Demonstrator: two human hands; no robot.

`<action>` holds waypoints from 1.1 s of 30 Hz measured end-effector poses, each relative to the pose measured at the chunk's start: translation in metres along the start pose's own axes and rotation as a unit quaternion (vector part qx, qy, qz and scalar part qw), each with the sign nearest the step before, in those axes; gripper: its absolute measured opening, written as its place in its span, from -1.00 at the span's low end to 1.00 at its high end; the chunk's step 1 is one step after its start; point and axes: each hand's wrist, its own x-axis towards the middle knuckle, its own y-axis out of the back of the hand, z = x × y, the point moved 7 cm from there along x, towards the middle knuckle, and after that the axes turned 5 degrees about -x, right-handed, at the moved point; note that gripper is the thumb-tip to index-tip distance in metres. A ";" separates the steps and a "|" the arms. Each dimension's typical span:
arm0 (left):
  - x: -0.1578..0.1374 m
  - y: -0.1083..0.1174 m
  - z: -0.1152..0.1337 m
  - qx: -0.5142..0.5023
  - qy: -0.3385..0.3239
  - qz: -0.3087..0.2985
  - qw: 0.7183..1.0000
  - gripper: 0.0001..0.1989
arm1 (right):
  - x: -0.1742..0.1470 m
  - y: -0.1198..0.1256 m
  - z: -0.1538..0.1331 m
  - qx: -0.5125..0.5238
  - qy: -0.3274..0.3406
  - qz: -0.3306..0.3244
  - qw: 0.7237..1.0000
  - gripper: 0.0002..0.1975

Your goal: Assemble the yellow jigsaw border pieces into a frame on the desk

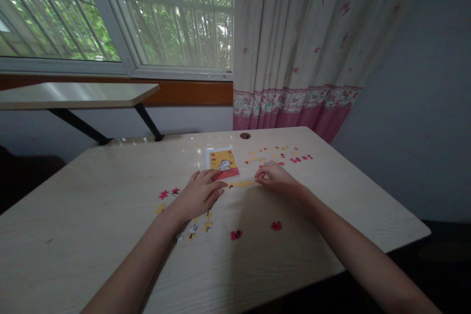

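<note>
Yellow jigsaw strip, flat on the pale wood-grain desk, directly between the two hands. At its left end, a small yellow jigsaw piece with a red mark, just beside the fingertips of the left hand. Left fingers stretched out and loosely parted, low over the desk, clasping nothing visible; contact with the strip impossible to tell. At the strip's right end, close by, the right hand, fingers curled in and tips near the thumb; something pale between them, too small to tell as a held piece or a fingertip.

Just beyond the strip, a chicken picture card, lower left corner partly behind the left fingers. Past the right hand, scattered yellow pieces and a row of red pieces. Around the left wrist, two red pieces and several white-and-yellow pieces. Nearer the desk's front edge, well apart, a dark-marked red piece and a plain red piece.
</note>
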 end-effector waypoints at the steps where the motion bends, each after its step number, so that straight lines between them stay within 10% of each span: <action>1: 0.000 0.000 0.000 0.001 -0.001 0.002 1.000 -0.70 | 0.000 -0.004 -0.004 -0.002 0.004 -0.006 1.000 -0.88; 14: 0.001 0.002 0.005 0.011 -0.025 0.017 0.999 -0.73 | 0.005 -0.018 -0.006 -0.008 0.021 -0.024 0.999 -0.84; 26: 0.001 0.000 0.005 -0.007 -0.023 0.009 1.000 -0.69 | -0.008 0.006 0.051 0.097 -0.022 -0.096 0.990 -0.76; 33: 0.002 0.000 0.012 -0.015 -0.025 -0.001 1.000 -0.72 | -0.014 -0.005 0.049 0.034 -0.014 -0.023 0.999 -0.71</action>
